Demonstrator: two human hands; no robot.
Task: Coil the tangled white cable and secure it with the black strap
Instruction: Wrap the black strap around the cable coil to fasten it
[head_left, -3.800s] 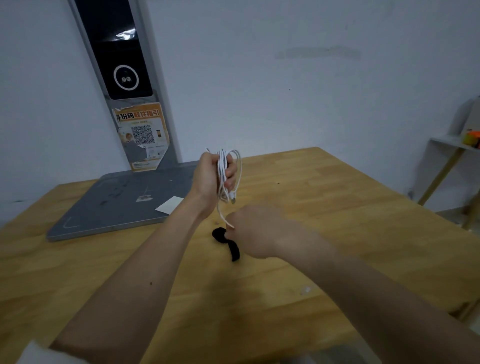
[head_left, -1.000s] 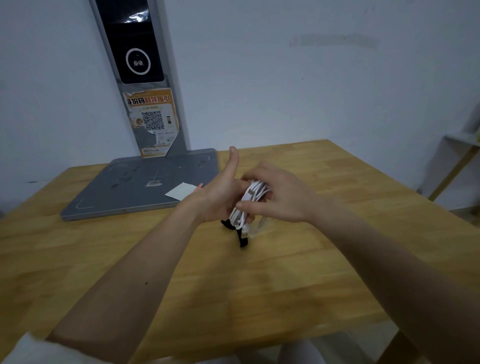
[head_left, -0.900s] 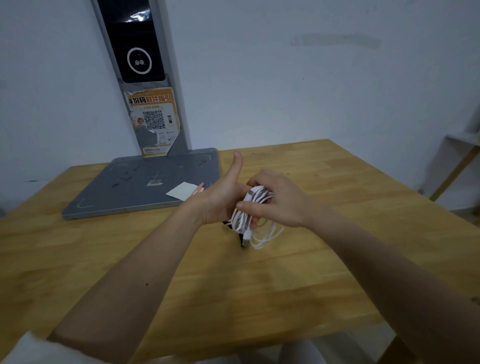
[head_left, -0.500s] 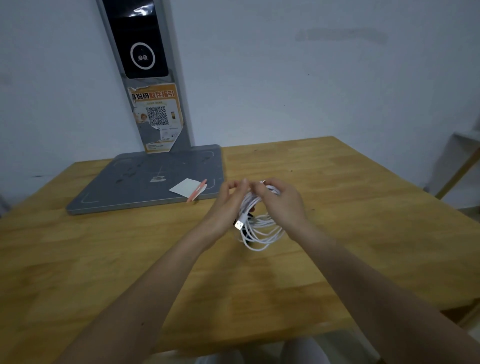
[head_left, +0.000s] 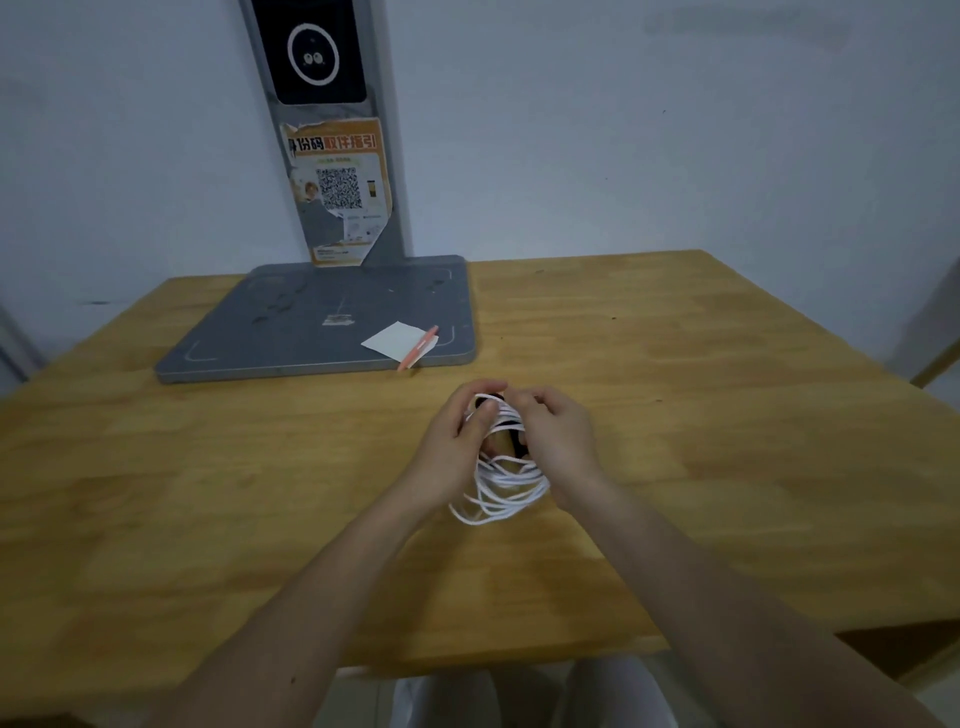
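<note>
Two hands meet at table centre. Left hand (head_left: 457, 441) and right hand (head_left: 558, 434) both pinch far end of coiled white cable (head_left: 501, 480); loops spill toward 6 o'clock, resting on wooden table (head_left: 727, 441). Black strap (head_left: 511, 434) glimpsed between fingers, under bundle's top. Grey stand base (head_left: 311, 317) at 11 o'clock, white paper slip (head_left: 397, 340) and orange pen (head_left: 418, 348) on its near corner.
</note>
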